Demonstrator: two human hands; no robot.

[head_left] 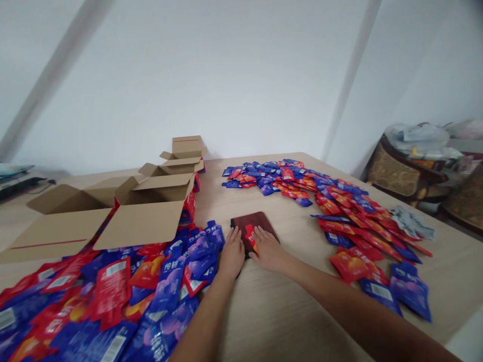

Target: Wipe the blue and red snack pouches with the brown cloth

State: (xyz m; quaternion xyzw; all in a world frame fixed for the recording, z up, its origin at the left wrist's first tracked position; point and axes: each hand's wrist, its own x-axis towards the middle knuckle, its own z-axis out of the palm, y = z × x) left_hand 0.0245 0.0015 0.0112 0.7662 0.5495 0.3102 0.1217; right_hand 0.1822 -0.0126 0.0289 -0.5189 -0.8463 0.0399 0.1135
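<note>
A small dark brown pad with a black edge lies flat on the table in front of me. On it is a red pouch, partly hidden under my right hand, whose fingers lie flat across it. My left hand rests at the pad's left edge with its fingers stretched out, close to the nearby heap of pouches. What lies under either palm is hidden.
A large heap of red and blue pouches covers the near left. Open cardboard boxes stand behind it. More pouches spread along the right, with a grey cloth near the edge. Patterned chairs stand beyond.
</note>
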